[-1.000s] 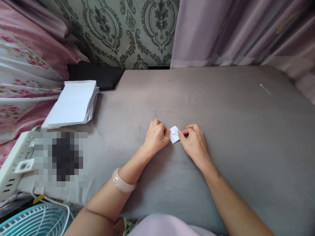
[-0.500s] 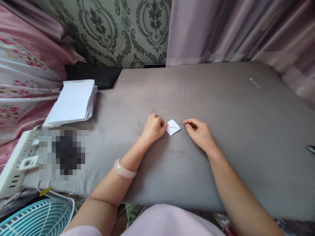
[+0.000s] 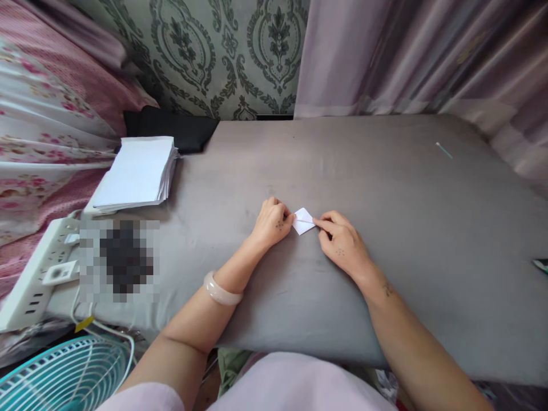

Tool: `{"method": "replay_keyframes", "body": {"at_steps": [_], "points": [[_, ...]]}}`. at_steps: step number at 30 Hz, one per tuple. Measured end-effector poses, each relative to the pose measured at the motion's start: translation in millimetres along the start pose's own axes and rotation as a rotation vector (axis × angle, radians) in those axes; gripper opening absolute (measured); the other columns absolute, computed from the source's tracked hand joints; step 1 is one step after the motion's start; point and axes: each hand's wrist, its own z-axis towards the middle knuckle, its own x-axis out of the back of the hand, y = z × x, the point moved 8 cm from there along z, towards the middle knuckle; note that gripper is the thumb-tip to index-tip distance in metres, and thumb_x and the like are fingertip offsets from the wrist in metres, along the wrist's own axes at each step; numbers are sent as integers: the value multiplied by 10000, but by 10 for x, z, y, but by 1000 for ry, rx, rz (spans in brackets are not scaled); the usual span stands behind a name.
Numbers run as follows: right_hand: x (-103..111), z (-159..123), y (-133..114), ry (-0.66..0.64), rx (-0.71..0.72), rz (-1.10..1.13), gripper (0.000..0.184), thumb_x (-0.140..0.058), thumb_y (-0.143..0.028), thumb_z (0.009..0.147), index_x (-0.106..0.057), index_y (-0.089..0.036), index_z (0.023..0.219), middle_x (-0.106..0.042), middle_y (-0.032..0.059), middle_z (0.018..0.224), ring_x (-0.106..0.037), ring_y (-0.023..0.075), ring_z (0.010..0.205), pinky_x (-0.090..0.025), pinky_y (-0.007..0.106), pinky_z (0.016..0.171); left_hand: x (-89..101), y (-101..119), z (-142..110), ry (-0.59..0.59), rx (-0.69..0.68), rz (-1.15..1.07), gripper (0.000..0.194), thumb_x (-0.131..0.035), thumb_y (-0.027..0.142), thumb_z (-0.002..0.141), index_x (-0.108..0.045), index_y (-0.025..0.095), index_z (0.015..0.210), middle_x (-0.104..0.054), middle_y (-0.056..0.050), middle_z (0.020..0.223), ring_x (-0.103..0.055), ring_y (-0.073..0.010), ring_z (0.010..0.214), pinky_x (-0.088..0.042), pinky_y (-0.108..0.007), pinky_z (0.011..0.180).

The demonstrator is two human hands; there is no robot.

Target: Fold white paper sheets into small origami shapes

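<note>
A: Where is the small, white, diamond-shaped piece of folded paper [image 3: 303, 223]?

B: On the grey cloth-covered surface [image 3: 406, 257], about midway between its near and far edges, with a crease running across it.

A: What are the fingers doing?

B: The left hand [image 3: 273, 222] pinches the paper's left corner between thumb and index finger, the other fingers curled in. The right hand [image 3: 341, 241] lays its outstretched index fingertip on the right corner; its thumb is apart from the paper, so it isn't grasping it.

A: Anything on the wrists?

B: A pale, glossy, round bangle [image 3: 221, 290] sits above the left wrist.

A: And toward the left edge?

B: A thick stack of white paper sheets [image 3: 137, 171], near the far left corner, with a flat black item [image 3: 171, 130] just behind it. Nearer the front, along the left edge, a long white plastic power strip [image 3: 29, 285] lies beside a dark, pixelated patch [image 3: 126, 257].

A: The far right corner?

B: A thin, pale green stick [image 3: 445, 150] with a whitish tip lies near it.
</note>
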Motion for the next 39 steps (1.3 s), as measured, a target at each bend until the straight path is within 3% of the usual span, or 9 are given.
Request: {"method": "replay_keyframes", "body": {"at_steps": [9, 12, 15, 18, 22, 26, 30, 35, 39], "points": [[-45, -30, -225, -71, 77, -313, 361, -390, -114, 892, -697, -167, 1074, -645, 103, 1006, -570, 220, 901, -451, 339, 719, -20, -23, -2, 14, -4, -11, 113, -597, 259, 827, -647, 160, 804, -567, -95, 943, -517, -225, 936, -459, -381, 878], [-12, 19, -92, -43, 2, -175, 338, -422, -101, 850, -727, -182, 973, -662, 88, 988, -593, 200, 876, -466, 315, 715, -23, -23, 7, -7, 9, -12, 118, -601, 261, 825, -653, 157, 811, -567, -98, 950, -517, -227, 945, -456, -377, 884], [148, 65, 119, 150, -116, 94, 352, -415, -71, 795, -730, -194, 895, -683, 51, 966, -625, 159, 849, -491, 286, 771, -19, -21, 17, -26, 19, -10, 127, -597, 263, 826, -660, 154, 808, -566, -103, 959, -519, -232, 955, -455, -373, 882], [218, 59, 91, 280, -102, 160, 392, -378, -77, 807, -707, -190, 985, -672, 64, 1028, -623, 173, 932, -484, 313, 859, -19, -7, 18, -31, 1, -1, 128, -599, 259, 820, -663, 151, 801, -571, -105, 942, -526, -231, 950, -451, -374, 890], [-22, 33, -238, 81, 24, 40, 449, -350, -63, 827, -631, -185, 1155, -631, 98, 1110, -568, 214, 1030, -458, 342, 886, -17, 4, 21, -9, -23, 4, 129, -600, 262, 814, -667, 152, 803, -587, -102, 927, -536, -226, 950, -444, -373, 901], [-183, -36, -423, -62, 73, -204, 433, -339, -96, 875, -559, -144, 1245, -604, 138, 1084, -520, 248, 999, -433, 348, 838, 23, -11, 71, -19, -10, -28, 183, -551, 241, 835, -676, 144, 743, -611, -86, 809, -550, -210, 893, -445, -349, 864], [-194, -51, -485, -65, 80, -302, 401, -340, -161, 910, -538, -118, 1256, -593, 143, 1068, -503, 254, 971, -414, 347, 815, 89, -122, 105, -71, 110, -149, 332, -444, 256, 884, -676, 135, 680, -573, -40, 622, -536, -161, 685, -452, -296, 713], [-207, -44, -529, -70, 76, -329, 423, -365, -221, 914, -499, -97, 1296, -585, 143, 1074, -497, 257, 959, -411, 356, 800, 128, -60, 81, -70, 20, -157, 189, -596, 218, 778, -664, 135, 623, -637, -57, 709, -565, -187, 850, -448, -299, 803], [-207, -50, -543, -73, 84, -348, 429, -370, -233, 910, -495, -108, 1301, -586, 142, 1061, -494, 262, 952, -410, 367, 792, 110, -46, 70, -53, 28, -150, 131, -650, 207, 740, -670, 139, 630, -650, -73, 746, -563, -205, 915, -456, -333, 853]]}}
